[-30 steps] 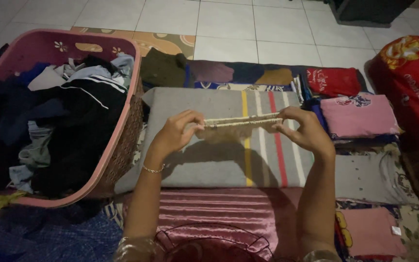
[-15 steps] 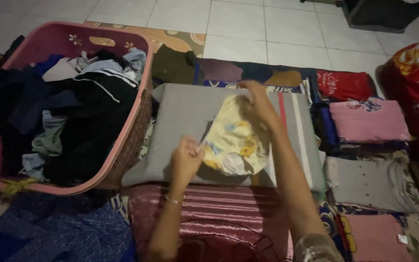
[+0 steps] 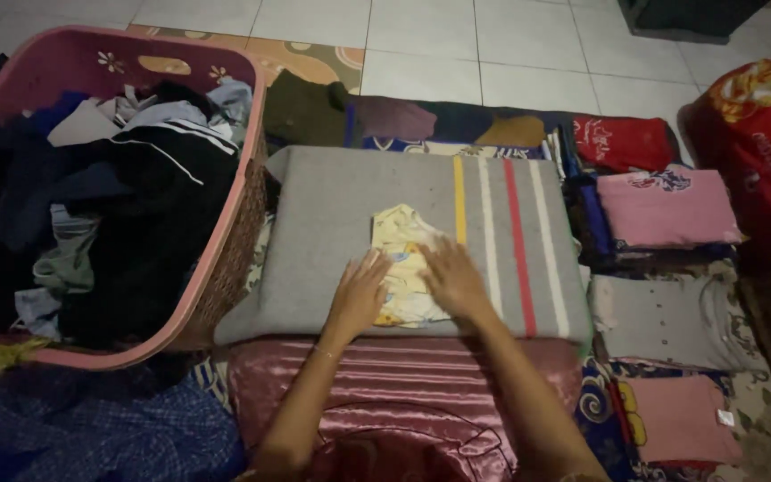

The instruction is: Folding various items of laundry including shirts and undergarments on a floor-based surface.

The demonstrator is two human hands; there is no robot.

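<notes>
Both palms flat, fingers spread, gripping nothing: left hand (image 3: 360, 290) and right hand (image 3: 451, 278) press yellow garment (image 3: 403, 259) on grey blanket (image 3: 350, 223). Risk: folds slipping apart; pink basket (image 3: 252, 178) at nine o'clock.

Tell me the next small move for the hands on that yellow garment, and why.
Probably fold it in half once more. Both the left hand and right hand lie flat on the small yellow garment, which rests spread on the grey striped blanket, while folded piles sit to the right.
</notes>
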